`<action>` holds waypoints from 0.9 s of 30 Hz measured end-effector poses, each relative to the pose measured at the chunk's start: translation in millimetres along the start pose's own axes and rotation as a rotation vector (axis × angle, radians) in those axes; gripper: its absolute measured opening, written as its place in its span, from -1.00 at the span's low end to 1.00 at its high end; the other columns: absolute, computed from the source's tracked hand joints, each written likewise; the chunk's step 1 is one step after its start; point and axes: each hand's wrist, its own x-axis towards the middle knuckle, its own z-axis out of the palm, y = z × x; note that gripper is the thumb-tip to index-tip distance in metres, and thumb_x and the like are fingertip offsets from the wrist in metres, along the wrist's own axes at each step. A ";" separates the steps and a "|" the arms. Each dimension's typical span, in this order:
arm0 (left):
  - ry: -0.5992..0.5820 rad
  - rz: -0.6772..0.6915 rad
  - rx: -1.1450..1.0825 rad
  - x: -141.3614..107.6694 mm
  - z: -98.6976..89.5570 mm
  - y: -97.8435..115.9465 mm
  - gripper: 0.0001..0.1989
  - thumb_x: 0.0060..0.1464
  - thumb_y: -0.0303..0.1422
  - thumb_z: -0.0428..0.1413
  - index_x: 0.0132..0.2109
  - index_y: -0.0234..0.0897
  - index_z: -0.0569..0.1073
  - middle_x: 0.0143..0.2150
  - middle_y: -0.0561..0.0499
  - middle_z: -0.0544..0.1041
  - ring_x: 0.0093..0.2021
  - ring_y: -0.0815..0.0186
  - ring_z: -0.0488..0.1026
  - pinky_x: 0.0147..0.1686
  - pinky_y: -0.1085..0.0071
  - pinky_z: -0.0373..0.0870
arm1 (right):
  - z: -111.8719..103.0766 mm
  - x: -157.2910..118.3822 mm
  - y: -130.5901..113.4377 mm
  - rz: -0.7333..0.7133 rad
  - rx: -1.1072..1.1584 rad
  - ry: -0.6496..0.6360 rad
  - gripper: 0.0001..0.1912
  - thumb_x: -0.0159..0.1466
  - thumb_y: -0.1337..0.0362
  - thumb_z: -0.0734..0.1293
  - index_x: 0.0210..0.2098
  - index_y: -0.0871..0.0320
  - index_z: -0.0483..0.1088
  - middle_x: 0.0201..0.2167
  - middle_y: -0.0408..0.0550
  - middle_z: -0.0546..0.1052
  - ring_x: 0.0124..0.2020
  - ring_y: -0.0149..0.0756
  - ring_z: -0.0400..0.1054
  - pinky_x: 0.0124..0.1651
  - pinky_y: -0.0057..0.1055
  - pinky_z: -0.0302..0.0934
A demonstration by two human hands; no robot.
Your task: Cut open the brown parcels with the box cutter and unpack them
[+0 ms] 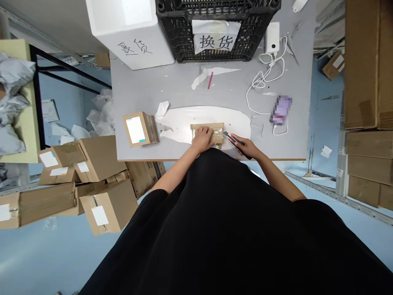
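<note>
A small cardboard box [218, 136] with shiny clear tape lies near the table's front edge. Over its left part rests my left hand [202, 139], fingers bent closed against the top and holding it down. My right hand [245, 148] is closed round a black utility knife [238, 145]. The knife's blade end points up and left, close to the box's right side; whether it touches the cardboard I cannot tell. Beneath the box spreads a worn white sheet [178, 119] on the grey table [138, 90].
Left of the sheet stands a taped, labelled carton [139, 129]. A white foam bin [138, 45] and a black plastic crate [215, 37] line the back. To the right lie a phone [281, 110], a white cable [260, 82] and scissors [293, 51]. Several cartons [101, 159] are piled at floor left.
</note>
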 end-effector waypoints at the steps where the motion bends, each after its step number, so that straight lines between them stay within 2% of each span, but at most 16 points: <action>1: -0.007 -0.013 -0.001 1.5 0.4 1.5 -0.48 0.05 -0.16 0.26 0.12 -0.23 0.39 0.10 -0.26 0.36 0.13 -0.18 0.24 0.10 -0.07 0.18 | -0.1 -0.2 0.2 -0.003 -0.002 -0.002 -0.34 0.39 0.13 0.24 0.43 0.10 0.09 -0.56 -0.29 0.33 -0.64 -0.51 0.21 -0.48 -0.52 0.26; 12: -0.013 -0.066 -0.071 4.1 0.7 6.1 -0.53 0.00 -0.24 0.29 0.08 -0.09 0.43 0.11 -0.21 0.34 0.13 -0.15 0.22 0.06 -0.08 0.18 | 4.7 3.7 6.9 -0.031 -0.095 0.018 -0.37 0.39 0.16 0.21 0.42 0.06 0.12 -0.55 -0.28 0.35 -0.64 -0.50 0.23 -0.44 -0.48 0.30; 17: -0.017 -0.058 -0.076 3.2 3.1 4.4 -0.53 0.02 -0.24 0.28 0.09 -0.09 0.44 0.12 -0.20 0.34 0.14 -0.15 0.21 0.08 -0.07 0.16 | -2.4 12.1 5.4 -0.060 -0.259 0.013 -0.40 0.40 0.21 0.19 0.42 0.02 0.13 -0.54 -0.26 0.39 -0.62 -0.48 0.26 -0.35 -0.43 0.33; 21: -0.014 -0.065 -0.079 2.4 4.5 4.0 -0.54 0.04 -0.22 0.26 0.10 -0.10 0.43 0.15 -0.21 0.33 0.16 -0.15 0.20 0.09 -0.07 0.13 | -9.6 19.2 -3.1 -0.073 -0.376 -0.011 -0.42 0.40 0.22 0.20 0.40 -0.05 0.17 -0.50 -0.23 0.45 -0.63 -0.49 0.25 -0.35 -0.43 0.31; 27: -0.009 -0.067 -0.064 1.3 5.0 4.3 -0.54 0.05 -0.20 0.25 0.11 -0.10 0.42 0.17 -0.21 0.32 0.16 -0.14 0.20 0.10 -0.05 0.14 | -24.3 17.6 -10.9 -0.037 -0.386 -0.092 -0.43 0.41 0.18 0.22 0.40 -0.05 0.18 -0.57 -0.24 0.41 -0.62 -0.48 0.24 -0.40 -0.46 0.26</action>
